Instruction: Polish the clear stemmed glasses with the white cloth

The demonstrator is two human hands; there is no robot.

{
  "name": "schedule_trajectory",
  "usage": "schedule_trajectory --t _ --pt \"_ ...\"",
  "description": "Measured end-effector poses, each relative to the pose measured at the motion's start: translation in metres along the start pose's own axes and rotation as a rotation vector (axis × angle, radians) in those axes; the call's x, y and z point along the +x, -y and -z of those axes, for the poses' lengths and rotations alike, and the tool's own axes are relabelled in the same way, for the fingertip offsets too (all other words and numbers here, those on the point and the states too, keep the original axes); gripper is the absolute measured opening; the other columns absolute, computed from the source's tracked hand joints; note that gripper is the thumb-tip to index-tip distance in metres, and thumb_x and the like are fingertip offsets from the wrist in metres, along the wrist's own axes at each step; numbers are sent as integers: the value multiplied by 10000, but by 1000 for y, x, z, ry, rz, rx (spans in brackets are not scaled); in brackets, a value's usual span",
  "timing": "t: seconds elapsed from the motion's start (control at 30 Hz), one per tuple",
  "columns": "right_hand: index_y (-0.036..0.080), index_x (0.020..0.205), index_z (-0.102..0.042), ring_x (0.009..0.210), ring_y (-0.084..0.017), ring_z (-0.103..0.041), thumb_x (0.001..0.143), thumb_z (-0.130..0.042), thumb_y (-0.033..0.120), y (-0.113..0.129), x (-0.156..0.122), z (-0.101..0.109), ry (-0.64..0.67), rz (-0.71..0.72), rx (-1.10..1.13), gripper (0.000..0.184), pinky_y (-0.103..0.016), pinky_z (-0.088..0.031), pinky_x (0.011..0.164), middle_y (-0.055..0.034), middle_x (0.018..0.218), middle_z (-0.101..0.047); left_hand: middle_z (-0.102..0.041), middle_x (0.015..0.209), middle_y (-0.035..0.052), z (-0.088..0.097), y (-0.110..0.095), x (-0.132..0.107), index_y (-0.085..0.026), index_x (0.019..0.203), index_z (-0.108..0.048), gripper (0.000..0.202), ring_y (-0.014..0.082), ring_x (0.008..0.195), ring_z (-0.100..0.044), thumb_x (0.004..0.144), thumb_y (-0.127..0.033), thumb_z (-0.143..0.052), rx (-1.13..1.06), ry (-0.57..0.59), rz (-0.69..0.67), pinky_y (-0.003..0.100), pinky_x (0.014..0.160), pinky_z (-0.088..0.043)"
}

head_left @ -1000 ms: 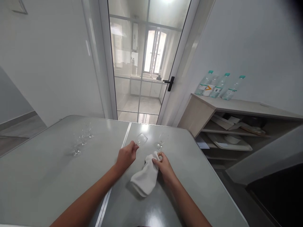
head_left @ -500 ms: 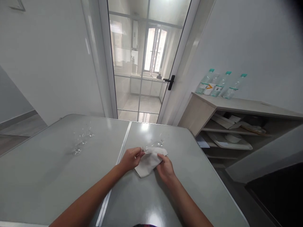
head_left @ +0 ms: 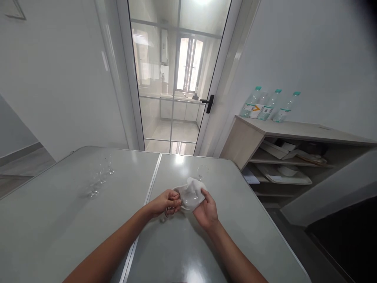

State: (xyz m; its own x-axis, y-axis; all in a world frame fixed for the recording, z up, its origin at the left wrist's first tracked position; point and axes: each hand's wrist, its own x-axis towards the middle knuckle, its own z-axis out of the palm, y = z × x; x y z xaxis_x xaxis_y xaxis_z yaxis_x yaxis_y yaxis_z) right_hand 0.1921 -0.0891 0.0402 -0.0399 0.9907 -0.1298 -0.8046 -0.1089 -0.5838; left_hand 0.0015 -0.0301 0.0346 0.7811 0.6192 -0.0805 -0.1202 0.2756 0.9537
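Observation:
A clear wine glass [head_left: 187, 201] lies tilted between my hands, its bowl against a white cloth [head_left: 193, 186]. My left hand [head_left: 169, 202] is closed around the stem end, and a shiny bit of the foot shows below the fingers. My right hand [head_left: 207, 210] grips the cloth behind the bowl, thumb on top and fingers underneath. Just beyond the cloth, another clear glass [head_left: 202, 172] stands on the grey table [head_left: 235, 224]. Several more clear glasses [head_left: 101, 179] stand in a row on the left half of the table.
A metal seam [head_left: 153, 173] divides the tabletop. Past the far edge is a glazed door with a black handle [head_left: 209, 104]. At the right, a wooden shelf unit [head_left: 253, 137] carries several green-capped plastic bottles [head_left: 268, 108] and holds a tray [head_left: 291, 179].
The wine glass has turned, so its bowl faces me against the cloth and its foot end shows below my left hand. The cloth is bunched higher. The view has shifted slightly.

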Motion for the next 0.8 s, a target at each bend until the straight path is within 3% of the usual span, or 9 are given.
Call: schedule_trajectory --t 0.17,0.3,0.37,0.5,0.57,0.67,0.8 --pt "212 1082 -747 1111 -290 -682 904 -630 434 -4 1 0 -41 128 -73 308 -455 -529 982 -70 1131 -767 -501 545 -56 -11 9 7 -228 665 -239 632 33 407 -370 778 -475 -810 -80 -128 -77 196 412 -179" --pt "219 1204 -696 1224 -294 -627 956 -569 473 -19 -5 8 -114 370 -306 378 -492 -486 1048 -81 1225 -730 -569 609 -28 -15 7 8 -218 670 -245 612 7 405 -324 800 -472 -787 -111 -234 -91 185 437 -182" --pt "236 1269 -661 1327 -292 -554 982 -545 416 -23 -8 12 -70 499 -585 358 -509 -416 1123 -87 1340 -674 -581 630 -21 -14 6 8 -219 675 -244 596 7 407 -323 812 -476 -765 -93 -271 -101 180 438 -180" --pt "224 1211 -665 1538 -298 -250 972 -484 216 -12 -10 12 240 756 -1339 299 -554 -164 1256 -71 1585 -450 -484 533 -60 -10 7 8 -228 650 -271 523 39 398 -346 808 -434 -725 63 -353 -135 183 421 -204" --pt "215 1154 -660 1558 -302 -185 942 -444 141 -3 -9 8 325 842 -1611 311 -584 -78 1264 -63 1613 -406 -425 499 -73 -11 9 8 -214 620 -349 406 54 406 -350 813 -356 -676 209 -370 -148 191 430 -235" --pt "205 1141 -638 1515 -318 -277 883 -454 108 4 -9 5 380 901 -1829 332 -591 -91 1253 -92 1541 -496 -432 526 -56 -15 12 6 -173 598 -460 231 73 483 -369 778 -193 -604 533 -330 -239 207 493 -277" --pt "196 1068 -640 1121 -291 -591 864 -481 144 -1 -8 7 341 766 -1888 263 -492 -377 1073 -109 1124 -708 -485 556 -30 -21 14 2 -157 585 -505 168 99 550 -386 700 -52 -569 967 -236 -347 238 558 -298"
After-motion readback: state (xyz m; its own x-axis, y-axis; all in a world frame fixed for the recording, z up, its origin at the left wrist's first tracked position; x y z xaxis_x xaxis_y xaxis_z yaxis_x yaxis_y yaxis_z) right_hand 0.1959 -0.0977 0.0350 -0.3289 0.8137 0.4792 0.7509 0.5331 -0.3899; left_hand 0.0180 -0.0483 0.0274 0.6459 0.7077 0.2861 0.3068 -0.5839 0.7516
